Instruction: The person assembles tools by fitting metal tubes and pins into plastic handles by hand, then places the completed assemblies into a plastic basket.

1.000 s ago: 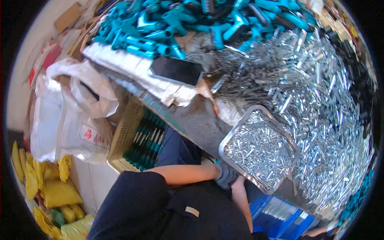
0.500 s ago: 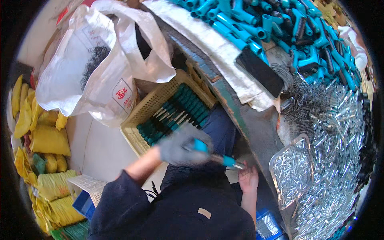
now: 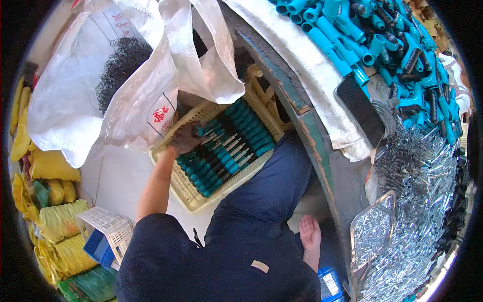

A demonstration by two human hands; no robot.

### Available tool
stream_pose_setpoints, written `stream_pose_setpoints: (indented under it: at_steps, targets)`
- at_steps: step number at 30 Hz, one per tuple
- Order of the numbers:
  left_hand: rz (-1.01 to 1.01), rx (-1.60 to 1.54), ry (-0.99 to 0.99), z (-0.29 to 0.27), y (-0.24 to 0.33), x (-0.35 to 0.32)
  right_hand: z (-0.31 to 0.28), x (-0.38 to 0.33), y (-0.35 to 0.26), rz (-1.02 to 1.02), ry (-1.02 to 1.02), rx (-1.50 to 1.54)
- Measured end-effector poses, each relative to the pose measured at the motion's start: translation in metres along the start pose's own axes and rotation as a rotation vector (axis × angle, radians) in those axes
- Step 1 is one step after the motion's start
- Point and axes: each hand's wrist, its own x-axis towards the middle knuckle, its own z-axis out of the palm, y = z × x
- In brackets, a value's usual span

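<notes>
My left hand [image 3: 185,140], in a grey glove, reaches into the cream plastic basket [image 3: 241,179]. Its fingers are closed round a teal-handled tool [image 3: 202,132] with a metal shaft, held low over the basket's left side; the glove hides part of it. Rows of similar teal-and-black handles [image 3: 254,128] lie packed side by side in the basket, several with bright metal shafts pointing toward the middle. Bare and palm up, my right hand [image 3: 310,231] is open near the bench edge, with nothing in it.
A white woven sack [image 3: 65,116] with black coiled springs [image 3: 121,70] stands behind the basket. The bench [image 3: 322,166] on the right bears a phone [image 3: 359,108], teal handle shells [image 3: 347,30], loose springs and shiny metal pieces [image 3: 422,216]. Yellow bags [image 3: 63,221] are stacked at left.
My left hand has moved away from beside my right hand, forward and left into the basket, carrying the teal-handled tool. My right hand stays near the bench, open. The view has shifted slightly.
</notes>
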Motion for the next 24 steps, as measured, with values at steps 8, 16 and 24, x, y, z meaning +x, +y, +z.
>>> stream_pose_setpoints:
  at_steps: [8,16,24]
  targets:
    - [-0.504,-1.319,-0.173,0.161,-0.200,-0.001,-0.006,0.003,-0.008,-0.014,0.092,-0.050]
    - [-0.694,-0.945,0.175,0.225,-0.214,-0.014,0.005,0.004,0.002,-0.005,0.106,-0.144]
    - [-0.857,-0.111,-0.010,0.209,-0.208,-0.051,0.075,-0.073,-0.017,-0.122,-0.016,-0.934]
